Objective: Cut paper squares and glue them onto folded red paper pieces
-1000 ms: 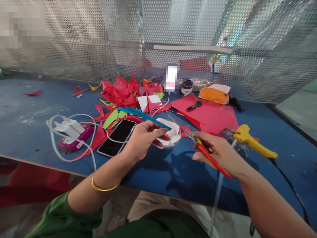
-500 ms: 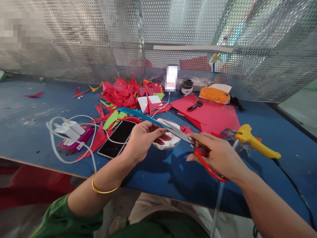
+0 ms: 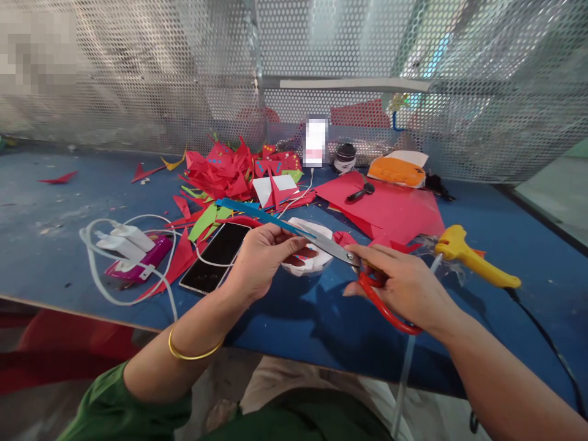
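My left hand (image 3: 261, 260) pinches a long blue paper strip (image 3: 255, 212) between thumb and fingers. The strip stretches up and left over the paper scraps. In my right hand (image 3: 399, 282) are scissors (image 3: 337, 250) with red handles, their blades pointing left at the strip's end beside my left fingertips. Below the blades, a white round object (image 3: 312, 263) sits on the table, partly hidden by my left fingers. A dark-screened phone (image 3: 215, 257) lies just left of my left hand.
A heap of red paper pieces (image 3: 220, 168) lies behind. Red sheets (image 3: 390, 211) carry a black tool (image 3: 361, 192). A yellow glue gun (image 3: 478, 260) is at right. White chargers (image 3: 131, 240) and cables lie at left. A lit phone (image 3: 316, 142) leans on the mesh (image 3: 184, 73).
The whole view has shifted slightly. Both hands, the strip and the scissors keep nearly the same positions relative to each other.
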`<act>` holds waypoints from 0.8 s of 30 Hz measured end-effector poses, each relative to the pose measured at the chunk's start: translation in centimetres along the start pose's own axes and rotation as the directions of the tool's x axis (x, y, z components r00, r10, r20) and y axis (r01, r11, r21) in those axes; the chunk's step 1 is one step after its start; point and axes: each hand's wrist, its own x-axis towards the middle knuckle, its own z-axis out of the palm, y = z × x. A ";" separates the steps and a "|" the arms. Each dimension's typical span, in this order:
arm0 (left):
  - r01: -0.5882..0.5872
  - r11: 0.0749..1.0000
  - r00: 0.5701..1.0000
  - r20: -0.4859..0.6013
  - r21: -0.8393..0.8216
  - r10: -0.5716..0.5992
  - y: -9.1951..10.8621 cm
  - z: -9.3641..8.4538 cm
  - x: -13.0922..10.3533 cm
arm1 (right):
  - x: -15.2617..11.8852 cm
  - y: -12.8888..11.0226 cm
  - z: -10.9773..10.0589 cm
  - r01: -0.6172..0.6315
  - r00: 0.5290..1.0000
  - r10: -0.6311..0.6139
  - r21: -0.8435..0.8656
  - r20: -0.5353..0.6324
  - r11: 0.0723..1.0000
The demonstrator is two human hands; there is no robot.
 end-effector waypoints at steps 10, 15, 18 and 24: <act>-0.022 0.999 1.000 0.001 0.038 0.022 0.1 0.0 0.0 | 0.0 -0.1 -0.1 -0.004 1.000 0.004 0.017 0.002 1.000; -0.023 1.000 1.000 -0.006 -0.004 0.023 0.2 0.1 0.0 | -0.1 -0.2 0.0 -0.011 1.000 0.011 0.017 0.006 1.000; -0.015 1.000 1.000 -0.013 0.005 0.015 0.1 0.1 0.0 | -0.1 -0.2 0.0 -0.012 1.000 0.012 0.014 0.001 1.000; 0.000 1.000 1.000 -0.002 0.004 0.000 0.0 -0.2 0.1 | -0.1 -0.2 0.1 -0.013 1.000 0.014 0.034 -0.014 0.999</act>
